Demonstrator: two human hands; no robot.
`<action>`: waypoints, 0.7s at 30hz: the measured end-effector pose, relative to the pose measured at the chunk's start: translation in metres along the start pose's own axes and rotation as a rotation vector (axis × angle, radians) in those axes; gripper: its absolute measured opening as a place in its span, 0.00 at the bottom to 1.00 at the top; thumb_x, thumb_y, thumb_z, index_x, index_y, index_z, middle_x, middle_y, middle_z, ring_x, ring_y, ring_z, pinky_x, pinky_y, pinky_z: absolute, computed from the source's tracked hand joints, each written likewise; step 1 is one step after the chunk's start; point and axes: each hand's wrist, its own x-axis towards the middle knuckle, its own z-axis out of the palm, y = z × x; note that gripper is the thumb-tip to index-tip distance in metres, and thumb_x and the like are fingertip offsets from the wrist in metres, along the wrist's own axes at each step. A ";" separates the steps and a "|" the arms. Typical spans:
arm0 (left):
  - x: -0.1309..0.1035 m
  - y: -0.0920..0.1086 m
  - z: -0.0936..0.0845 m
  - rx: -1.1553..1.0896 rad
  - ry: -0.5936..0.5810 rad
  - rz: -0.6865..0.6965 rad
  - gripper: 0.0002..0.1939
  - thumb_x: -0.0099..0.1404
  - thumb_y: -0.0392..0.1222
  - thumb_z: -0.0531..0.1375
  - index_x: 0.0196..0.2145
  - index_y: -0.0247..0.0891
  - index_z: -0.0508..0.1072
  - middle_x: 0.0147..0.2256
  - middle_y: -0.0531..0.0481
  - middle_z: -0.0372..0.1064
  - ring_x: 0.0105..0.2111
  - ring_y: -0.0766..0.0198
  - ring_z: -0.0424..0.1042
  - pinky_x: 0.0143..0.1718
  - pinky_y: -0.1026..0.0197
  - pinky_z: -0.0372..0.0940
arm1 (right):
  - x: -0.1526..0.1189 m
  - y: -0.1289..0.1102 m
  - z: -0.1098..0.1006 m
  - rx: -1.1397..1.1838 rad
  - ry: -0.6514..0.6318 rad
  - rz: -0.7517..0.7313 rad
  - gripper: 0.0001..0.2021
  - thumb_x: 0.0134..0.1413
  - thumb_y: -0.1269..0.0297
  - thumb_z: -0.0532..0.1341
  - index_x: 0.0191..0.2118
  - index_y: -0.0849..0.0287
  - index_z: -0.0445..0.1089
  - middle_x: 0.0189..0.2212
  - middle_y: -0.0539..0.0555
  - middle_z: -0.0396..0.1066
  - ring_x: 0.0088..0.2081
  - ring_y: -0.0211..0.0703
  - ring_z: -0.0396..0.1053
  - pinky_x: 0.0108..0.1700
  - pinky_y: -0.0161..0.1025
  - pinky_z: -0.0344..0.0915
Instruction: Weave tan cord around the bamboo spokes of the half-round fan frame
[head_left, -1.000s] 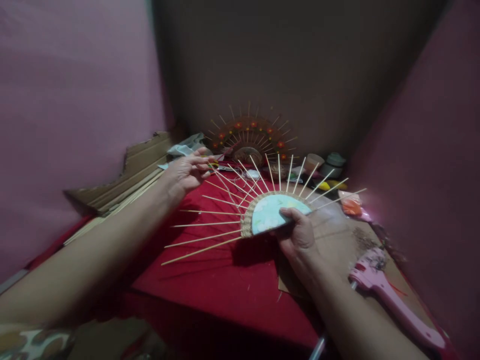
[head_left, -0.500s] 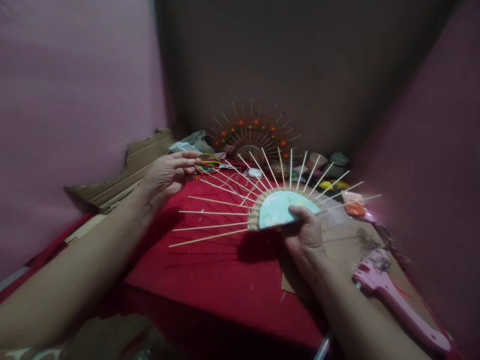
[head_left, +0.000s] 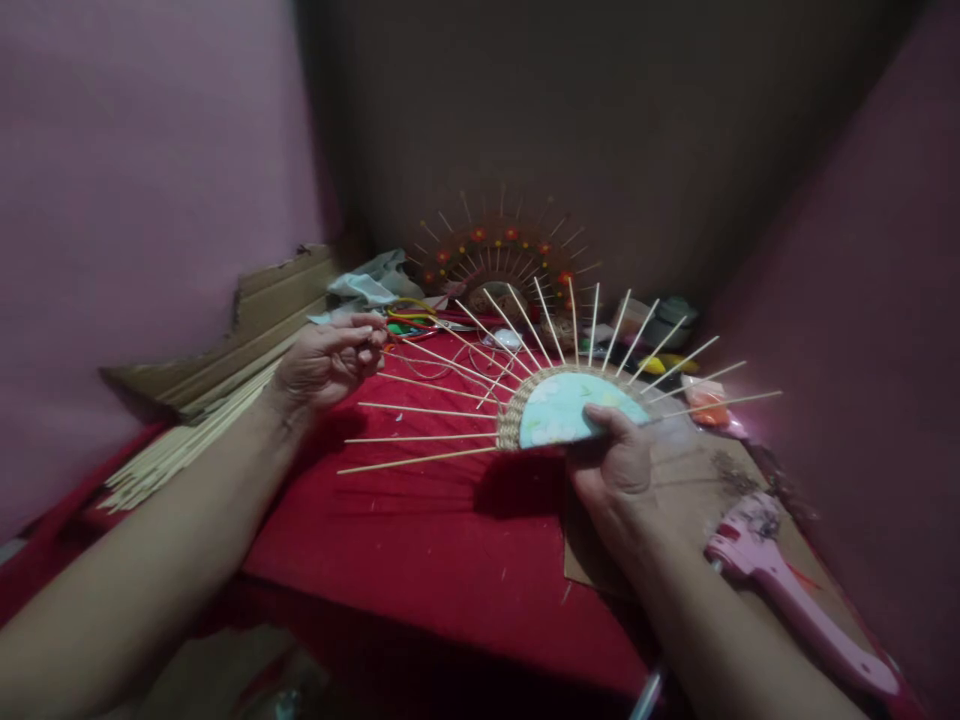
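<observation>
My right hand [head_left: 619,465] grips a half-round piece [head_left: 566,410] by its lower edge, with the thumb flat on the pale blue floral face. Woven twine [head_left: 510,420] bands its curved rim, and thin wooden sticks [head_left: 420,438] fan outward from it. To the left, my left hand [head_left: 330,360] is closed in a pinch near the tips of the left sticks. A thin brown twine [head_left: 427,377] runs from these fingers toward the woven band. Behind the sticks lie loops of the same twine and scissors [head_left: 450,325].
A pink glue gun [head_left: 795,590] rests on cardboard [head_left: 686,490] at the right. Loose sticks [head_left: 187,440] and a cardboard piece [head_left: 277,310] lie at the left. At the back stand a finished-looking fan with orange flowers [head_left: 510,235] and a plastic bag [head_left: 371,280]. Red cloth [head_left: 420,545] covers the table.
My left hand has moved slightly left and down with the twine. The fan piece, still in my right hand, has turned and risen a little. The view has shifted slightly.
</observation>
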 end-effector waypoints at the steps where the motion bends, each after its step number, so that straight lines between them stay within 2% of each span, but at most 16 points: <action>1: 0.000 -0.001 -0.001 0.006 -0.005 -0.004 0.09 0.52 0.27 0.57 0.33 0.28 0.72 0.24 0.51 0.66 0.18 0.74 0.60 0.22 0.67 0.62 | 0.000 0.000 0.000 -0.001 -0.003 0.000 0.10 0.31 0.75 0.60 0.27 0.60 0.69 0.20 0.45 0.71 0.26 0.40 0.70 0.29 0.38 0.70; 6: -0.002 -0.001 -0.001 0.025 -0.021 -0.016 0.08 0.51 0.27 0.57 0.32 0.28 0.72 0.22 0.50 0.64 0.19 0.74 0.60 0.20 0.71 0.58 | 0.000 -0.002 0.000 0.017 -0.032 -0.016 0.12 0.32 0.75 0.60 0.30 0.60 0.70 0.19 0.45 0.70 0.27 0.40 0.71 0.34 0.40 0.71; 11: -0.004 0.000 -0.002 0.110 -0.018 -0.014 0.07 0.53 0.29 0.57 0.32 0.30 0.73 0.20 0.51 0.62 0.19 0.73 0.59 0.21 0.69 0.58 | 0.000 -0.003 0.000 0.042 -0.023 0.005 0.13 0.32 0.75 0.60 0.32 0.60 0.70 0.22 0.47 0.73 0.28 0.41 0.71 0.32 0.39 0.71; 15: -0.002 -0.001 -0.004 0.144 0.001 -0.021 0.07 0.51 0.30 0.59 0.30 0.28 0.74 0.20 0.49 0.62 0.20 0.72 0.59 0.19 0.71 0.55 | 0.000 -0.004 0.000 0.062 -0.036 -0.004 0.15 0.33 0.76 0.60 0.34 0.58 0.70 0.25 0.47 0.74 0.28 0.40 0.71 0.33 0.40 0.71; 21: 0.001 -0.003 -0.006 0.145 0.003 -0.101 0.10 0.49 0.29 0.60 0.32 0.28 0.74 0.20 0.49 0.63 0.19 0.73 0.59 0.18 0.72 0.54 | -0.001 -0.006 0.001 0.070 -0.040 -0.001 0.16 0.34 0.75 0.59 0.35 0.59 0.70 0.23 0.47 0.73 0.27 0.40 0.70 0.31 0.39 0.69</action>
